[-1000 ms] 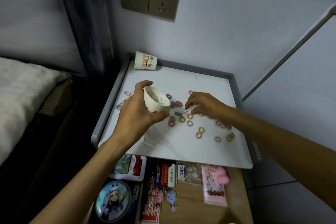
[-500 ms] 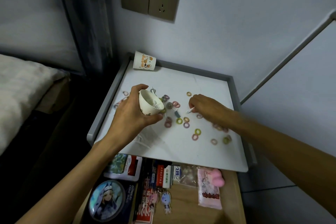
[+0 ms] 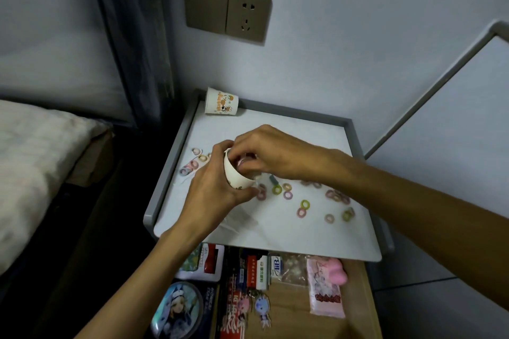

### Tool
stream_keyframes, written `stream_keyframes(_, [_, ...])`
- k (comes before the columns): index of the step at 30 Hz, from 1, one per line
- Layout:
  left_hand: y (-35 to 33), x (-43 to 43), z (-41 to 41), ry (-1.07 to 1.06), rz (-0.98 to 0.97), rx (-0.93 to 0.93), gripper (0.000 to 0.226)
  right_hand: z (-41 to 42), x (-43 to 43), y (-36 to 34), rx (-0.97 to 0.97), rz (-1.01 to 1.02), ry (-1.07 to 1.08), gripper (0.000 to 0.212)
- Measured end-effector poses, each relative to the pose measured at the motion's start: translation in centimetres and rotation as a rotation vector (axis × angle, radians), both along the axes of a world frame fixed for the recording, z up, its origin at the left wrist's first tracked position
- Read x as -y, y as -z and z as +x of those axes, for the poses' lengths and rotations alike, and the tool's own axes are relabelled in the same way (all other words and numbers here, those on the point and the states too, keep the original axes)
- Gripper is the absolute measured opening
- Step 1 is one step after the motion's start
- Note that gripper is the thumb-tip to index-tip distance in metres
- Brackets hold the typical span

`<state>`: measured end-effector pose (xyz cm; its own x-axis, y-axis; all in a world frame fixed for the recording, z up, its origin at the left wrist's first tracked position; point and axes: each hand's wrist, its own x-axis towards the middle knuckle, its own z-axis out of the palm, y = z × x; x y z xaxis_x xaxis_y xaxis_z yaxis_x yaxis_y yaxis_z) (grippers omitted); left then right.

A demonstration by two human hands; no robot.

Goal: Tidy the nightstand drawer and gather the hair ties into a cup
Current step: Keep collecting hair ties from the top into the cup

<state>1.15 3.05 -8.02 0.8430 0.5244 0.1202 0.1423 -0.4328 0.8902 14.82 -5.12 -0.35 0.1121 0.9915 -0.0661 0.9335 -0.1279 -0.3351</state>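
Four pastel elastic hair ties (image 3: pixel 192 164) at the left edge of the white bench (image 3: pixel 275 234), one printed paper cup (image 3: pixel 221 105) on its side behind, left hand (image 3: pixel 214 195) — grip clamped round a second, tilted white cup (image 3: pixel 234 177) above the bench — right hand (image 3: pixel 275 154), fingertips at its mouth, grip unclear, roughly a dozen scattered ties (image 3: pixel 304 203) to the right.

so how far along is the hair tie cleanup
Partway, probably. Done: unclear, since the inside of the paper cup is hidden. In hand: the left hand grips it while the right hand has its fingertips at the mouth. Left: many hair ties lie scattered on the nightstand top, and the drawer stands open with assorted items inside.
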Motion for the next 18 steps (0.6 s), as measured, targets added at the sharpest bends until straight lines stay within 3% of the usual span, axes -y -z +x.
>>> stream_keyframes(5, [-0.1, -1.1, -1.4, -0.061, -0.024, 0.026, 0.089, 1.5, 1.3, 0.7, -0.235, 0.202, 0.329, 0.009])
stream_keyframes(8, [0.0, -1.7, -2.1, -0.083, -0.043, 0.028, 0.088, 3.2, 4.1, 4.7, -0.007, -0.056, 0.505, 0.026])
stream_keyframes(10, [-0.2, -1.9, -2.4, -0.083, -0.074, 0.035, 0.087, 3.2, 5.7, 8.1, 0.006, -0.221, 0.603, 0.04])
stream_keyframes(14, [-0.6, -2.1, -2.2, -0.078, -0.117, 0.055, 0.087, 2.8, 5.7, 11.0, -0.032, -0.09, 0.872, 0.04])
stream_keyframes(18, [-0.8, -2.7, -2.3, -0.09, -0.181, 0.061, 0.086, 2.7, 4.3, 11.1, 0.127, -0.155, 0.892, 0.028])
